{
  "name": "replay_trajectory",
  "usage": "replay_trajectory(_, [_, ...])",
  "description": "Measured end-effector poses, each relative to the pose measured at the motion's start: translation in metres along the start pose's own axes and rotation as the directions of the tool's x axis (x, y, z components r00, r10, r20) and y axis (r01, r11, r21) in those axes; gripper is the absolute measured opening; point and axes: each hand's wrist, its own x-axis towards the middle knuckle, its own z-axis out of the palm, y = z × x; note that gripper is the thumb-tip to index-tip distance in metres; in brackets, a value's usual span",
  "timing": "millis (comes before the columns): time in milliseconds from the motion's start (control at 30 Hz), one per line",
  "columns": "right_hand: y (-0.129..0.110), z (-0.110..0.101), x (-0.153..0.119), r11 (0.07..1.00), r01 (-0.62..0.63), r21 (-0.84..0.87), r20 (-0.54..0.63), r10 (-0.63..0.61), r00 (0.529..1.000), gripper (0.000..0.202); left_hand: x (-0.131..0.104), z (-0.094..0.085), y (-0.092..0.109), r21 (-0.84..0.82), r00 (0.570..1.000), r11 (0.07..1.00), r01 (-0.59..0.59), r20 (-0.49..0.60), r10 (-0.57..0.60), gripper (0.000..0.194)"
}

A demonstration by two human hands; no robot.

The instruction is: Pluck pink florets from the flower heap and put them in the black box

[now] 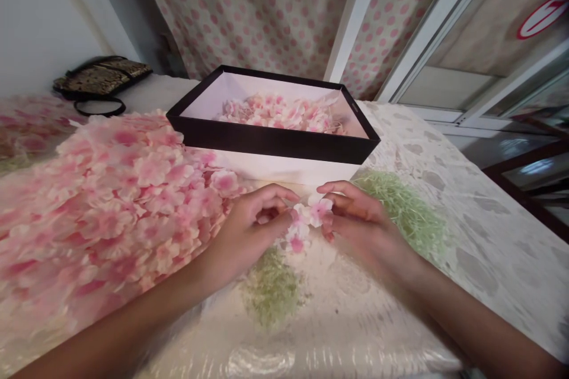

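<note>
- Toward the far left corner of the table [471,213]: dark patterned bag [104,77] with a looped strap.
- Along the left side, spreading toward the near left corner: big heap of pink flowers [151,207], close beside the left forearm; could catch on the arm and get dragged if swept sideways.
- Right of the heap: left hand [251,222], with thumb and forefinger narrowed on the left side of the small flowers [309,216].
- Below the left hand, toward the near edge: green tuft [273,287]; could tangle with the flowers if lowered onto it.
- By the far edge, beyond both hands: open box [273,148], partly filled with more flowers; could get nudged by an overlong reach.
- Above the table's middle, just short of the box's near wall: the small flowers, gripped from both sides; could tear or crease if tugged apart.
- On their right side: right hand [364,222], narrowed on a petal edge.
- Farther right: loose green strands [406,213]; could snag on the right wrist.
</note>
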Motion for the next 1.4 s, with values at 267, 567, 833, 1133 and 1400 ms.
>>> replay_trajectory(267, [0.002,0.000,-0.001,0.997,-0.071,0.026,0.018,0.070,0.997,0.018,-0.002,0.001,-0.001,0.001,1.000,1.000,-0.020,0.018,0.020,0.023])
replay_trajectory(567, [-0.003,-0.008,-0.001,0.954,0.247,-0.171,-0.041,-0.257,0.965,0.018,-0.003,0.003,0.003,-0.047,1.000,0.999,0.017,0.008,-0.017,0.031])
replay_trajectory(833, [0.000,-0.004,-0.003,0.992,0.096,0.084,0.013,-0.098,0.995,0.016,-0.002,0.001,0.000,-0.009,0.982,0.982,-0.191,0.010,0.191,0.021])
replay_trajectory(1133, [0.011,0.006,-0.004,0.994,0.107,-0.008,0.139,-0.105,0.985,0.008,-0.002,0.006,-0.004,-0.082,0.979,0.976,-0.200,0.021,0.202,0.015])
replay_trajectory(1400, [0.007,0.003,-0.005,0.960,0.217,-0.179,0.121,-0.197,0.973,0.014,-0.008,0.008,0.007,-0.208,0.991,0.974,0.083,0.123,-0.058,0.013])
